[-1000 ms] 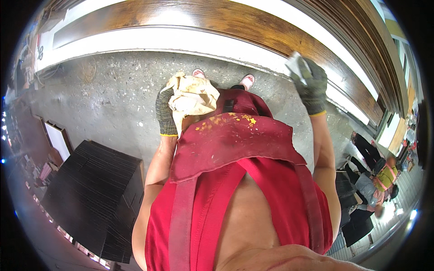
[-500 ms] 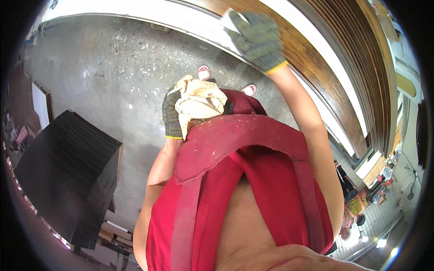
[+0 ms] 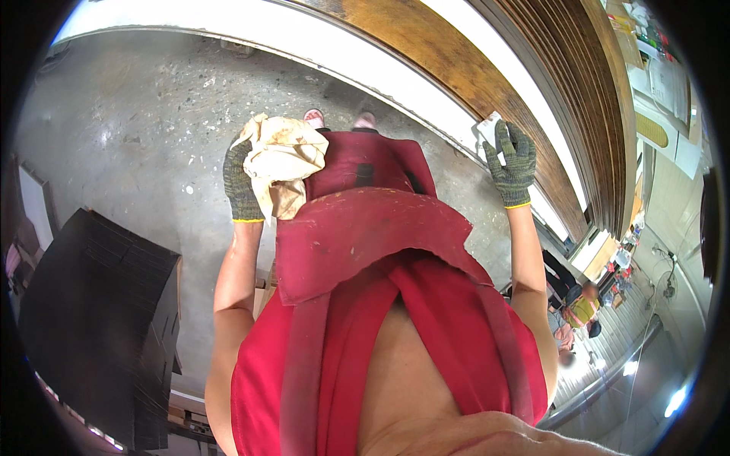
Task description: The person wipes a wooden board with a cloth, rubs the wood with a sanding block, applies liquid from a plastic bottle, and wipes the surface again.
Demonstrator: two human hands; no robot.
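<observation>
My left hand (image 3: 239,182), in a dark green knit glove with a yellow cuff, grips a crumpled cream cloth (image 3: 287,152) with brownish stains. The cloth hangs beside my dark red apron (image 3: 365,235). On the right, my right hand (image 3: 515,163), gloved the same way, has its fingers bent round a small white pad (image 3: 487,134). Whether the pad is folded paper or cloth, I cannot tell. Pad and fingers are at the near edge of a long brown wood-grain board (image 3: 433,53), beside a white strip (image 3: 342,64).
More dark brown boards (image 3: 578,91) stand in a row beyond the first. A large black stack of panels (image 3: 99,304) is at the left on the speckled grey concrete floor (image 3: 167,99). Other people (image 3: 582,304) are far off at the lower right.
My right hand has moved with the white pad along the board, toward me and to the right. My left hand and its cloth have shifted left in the picture as the view moved.
</observation>
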